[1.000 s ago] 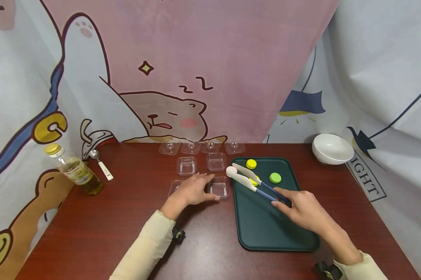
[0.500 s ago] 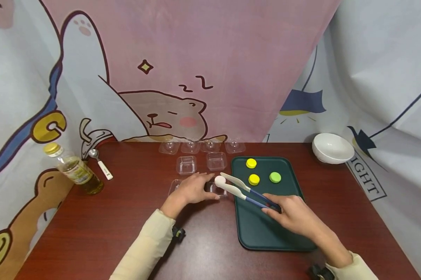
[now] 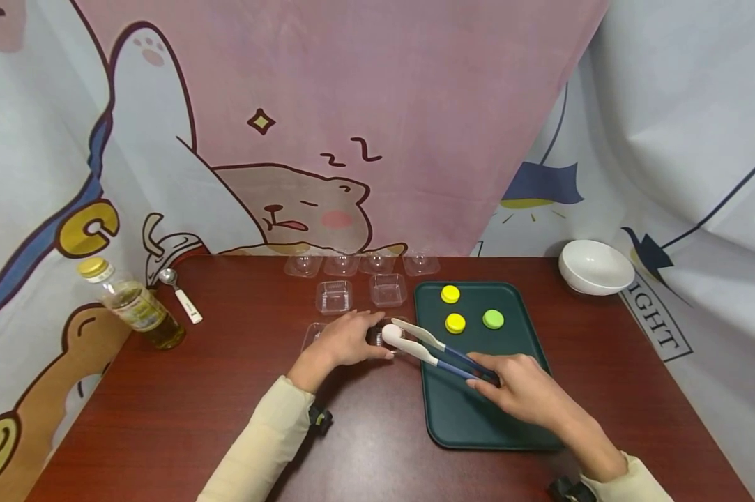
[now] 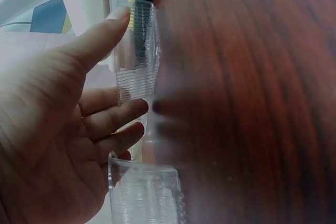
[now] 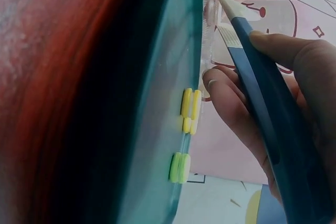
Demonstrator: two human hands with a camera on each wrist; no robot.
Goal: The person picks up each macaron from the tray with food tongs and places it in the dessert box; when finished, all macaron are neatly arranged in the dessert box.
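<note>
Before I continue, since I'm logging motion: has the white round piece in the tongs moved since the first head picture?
Yes: judged against the green tray in the head view, the white round piece has shifted left and downward.

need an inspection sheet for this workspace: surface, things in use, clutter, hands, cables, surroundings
Surface: reddish-brown table, wood-grained.
Job's things: white ball between the tips of the tongs, at a clear container; whether it touches the bottom is unclear. Dark green tray with two yellow macarons and one green macaron.
Clutter: bottle and spoon at left, white bowl at back right.
Hands: left hand spread at the clear container; right hand holds the tongs.
Cables: nothing seen.
Surroundings: cartoon-print backdrop.
</note>
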